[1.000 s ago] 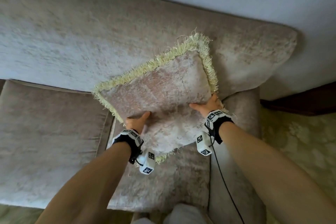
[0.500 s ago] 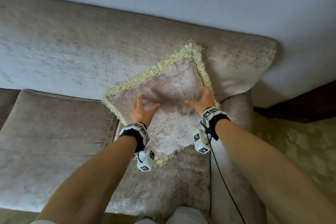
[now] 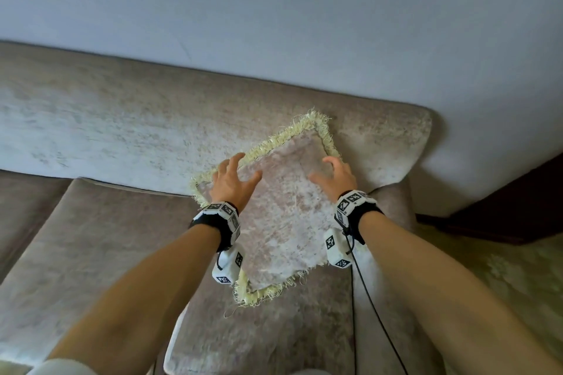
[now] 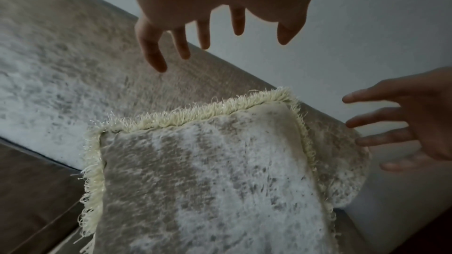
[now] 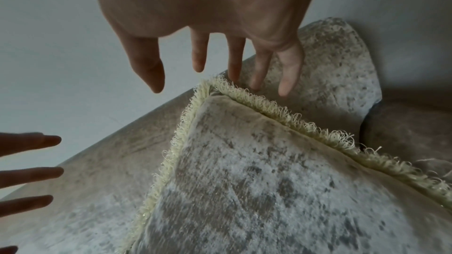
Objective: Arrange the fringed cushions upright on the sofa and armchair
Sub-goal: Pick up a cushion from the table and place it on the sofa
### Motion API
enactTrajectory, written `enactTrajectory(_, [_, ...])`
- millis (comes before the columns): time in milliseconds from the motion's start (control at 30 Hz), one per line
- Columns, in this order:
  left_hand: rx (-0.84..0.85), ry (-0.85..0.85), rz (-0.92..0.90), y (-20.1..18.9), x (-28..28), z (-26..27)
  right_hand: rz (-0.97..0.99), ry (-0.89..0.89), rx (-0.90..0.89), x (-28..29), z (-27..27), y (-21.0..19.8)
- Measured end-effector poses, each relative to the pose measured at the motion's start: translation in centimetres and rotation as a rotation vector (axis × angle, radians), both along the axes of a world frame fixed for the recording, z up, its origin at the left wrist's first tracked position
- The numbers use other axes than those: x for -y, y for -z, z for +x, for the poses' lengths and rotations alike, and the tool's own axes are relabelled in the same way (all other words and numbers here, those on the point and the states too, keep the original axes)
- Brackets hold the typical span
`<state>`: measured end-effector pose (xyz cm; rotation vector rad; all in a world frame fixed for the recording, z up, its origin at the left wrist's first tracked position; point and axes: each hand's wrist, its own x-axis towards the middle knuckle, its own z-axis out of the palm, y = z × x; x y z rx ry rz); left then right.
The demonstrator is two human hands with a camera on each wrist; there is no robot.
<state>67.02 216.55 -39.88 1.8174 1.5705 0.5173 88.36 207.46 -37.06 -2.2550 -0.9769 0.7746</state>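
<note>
Sofa backrest props fringed cushion at seat's 3 o'clock end, w/ one corner at 12. Left hand & right hand, gripping it 1 s ago, now spread, fingers off it: looks placed.

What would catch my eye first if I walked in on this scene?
Probably the fringed cushion, its pale yellow fringe bright against the beige sofa, propped at a tilt on the seat against the backrest at the sofa's right end. Next, the left hand and right hand just above its face, fingers spread, gripping nothing. Checkered marker bands circle both wrists.
</note>
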Motion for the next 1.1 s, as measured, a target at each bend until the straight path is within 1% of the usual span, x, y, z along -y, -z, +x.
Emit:
enactTrajectory(167, [0.062, -0.05, -0.01, -1.9, 2.0, -0.5, -0.012, -0.061, -0.037, 1.8, 0.3, -0.9])
enactTrajectory(300, [0.039, -0.076, 0.022, -3.7, 4.7, -0.2, 0.004, -0.103, -0.059, 4.0, 1.3, -1.4])
enactTrajectory(467, [0.024, -0.114, 0.034, -4.7, 7.8, 0.4, 0.022, -0.156, -0.066, 5.8, 2.6, -2.3])
enactTrajectory(567, [0.03, -0.165, 0.029, -5.0, 9.6, 0.6, 0.037, -0.189, -0.057, 6.4, 3.0, -2.6])
enactTrajectory(733, [0.015, -0.225, 0.034, -5.2, 11.9, -0.1, 0.028, -0.253, -0.067, 7.0, 3.1, -2.9])
enactTrajectory(933, [-0.041, -0.315, 0.044, -5.5, 13.6, -3.3, 0.016, -0.353, -0.069, 6.4, 0.5, -2.9])
enactTrajectory(1100, [-0.009, -0.438, 0.028, -6.0, 15.3, -8.0, 0.009, -0.45, -0.075, 4.7, -4.1, -2.7])
